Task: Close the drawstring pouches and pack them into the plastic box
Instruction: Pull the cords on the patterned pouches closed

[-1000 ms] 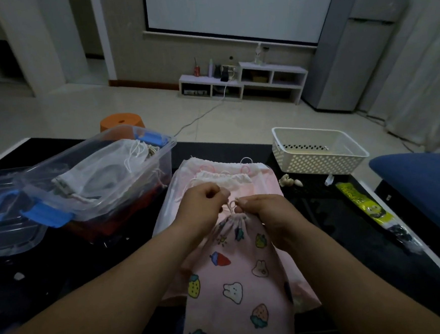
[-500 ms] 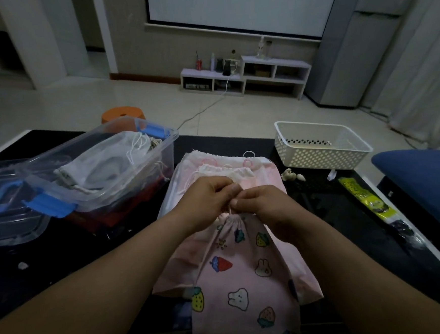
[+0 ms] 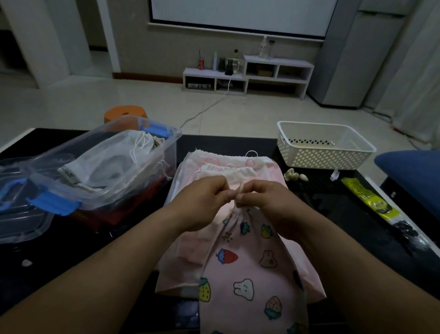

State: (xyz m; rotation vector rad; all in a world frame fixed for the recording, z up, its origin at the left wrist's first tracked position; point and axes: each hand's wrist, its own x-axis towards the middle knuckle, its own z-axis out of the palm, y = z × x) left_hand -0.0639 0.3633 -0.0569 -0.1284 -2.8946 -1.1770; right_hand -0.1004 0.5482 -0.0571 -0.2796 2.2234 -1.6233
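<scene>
- Dark desk (image 3: 309, 212), pale floor (image 3: 51, 106) beyond its far edge.
- Right of the box (image 3: 160, 155) lies the pouch (image 3: 248, 270), neck gathered; left hand (image 3: 203, 199) and right hand (image 3: 266, 200) each pinch its cord (image 3: 238, 191).
- Farther right, the basket (image 3: 318, 156); desk shows between.

You are in a home living room: a large white projection screen (image 3: 240, 4) hangs above a low white shelf unit (image 3: 279, 67), and a blue upholstered seat (image 3: 425, 177) stands beside your glossy black table (image 3: 227, 145).
</scene>
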